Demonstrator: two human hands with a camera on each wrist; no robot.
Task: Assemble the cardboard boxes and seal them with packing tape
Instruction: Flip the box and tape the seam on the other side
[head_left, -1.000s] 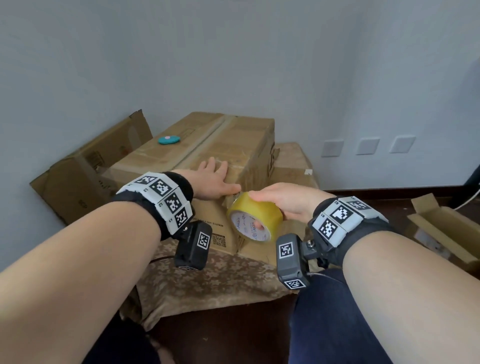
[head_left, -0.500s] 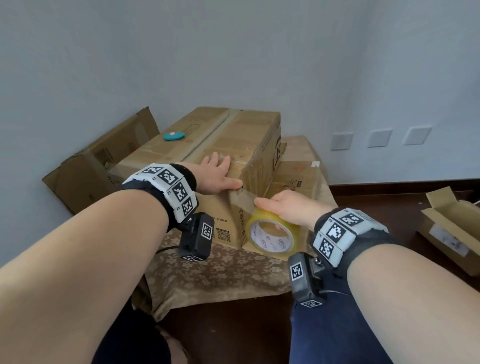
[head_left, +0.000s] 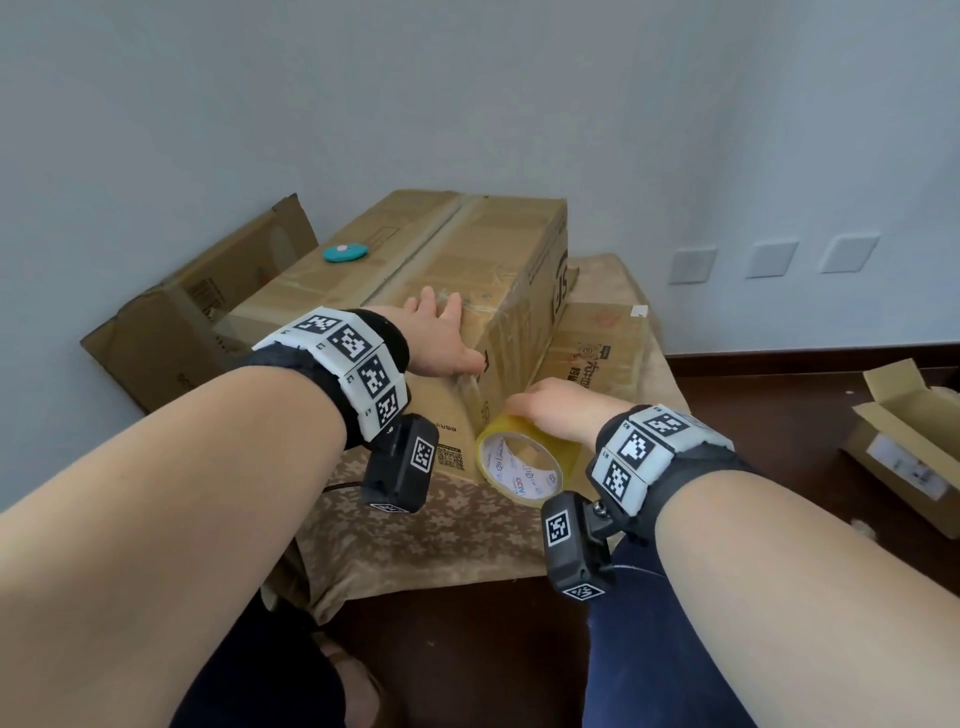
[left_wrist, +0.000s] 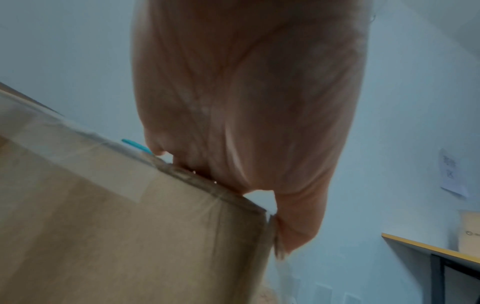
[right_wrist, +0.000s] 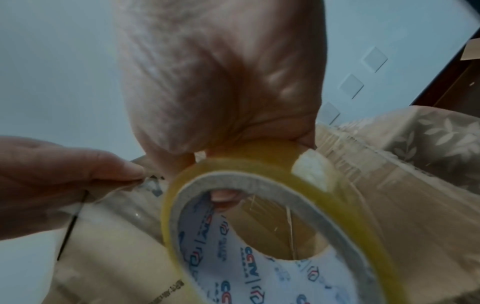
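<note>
Gripping tape roll (head_left: 521, 464), fingers (right_wrist: 223, 195) inside

Layout around the big closed brown cardboard box (head_left: 415, 291) on the table.

I see my left hand (head_left: 441, 338) on its near top corner and my right hand (head_left: 558, 410) on the yellow tape roll (head_left: 524, 462) before it; a small teal round disc (head_left: 345, 253) lies on top, an open small cardboard box (head_left: 914, 441) far right.

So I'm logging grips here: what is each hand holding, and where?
The right hand grips the tape roll over its top rim, a finger inside the core. The left hand holds nothing, pressing flat on the box corner.
</note>
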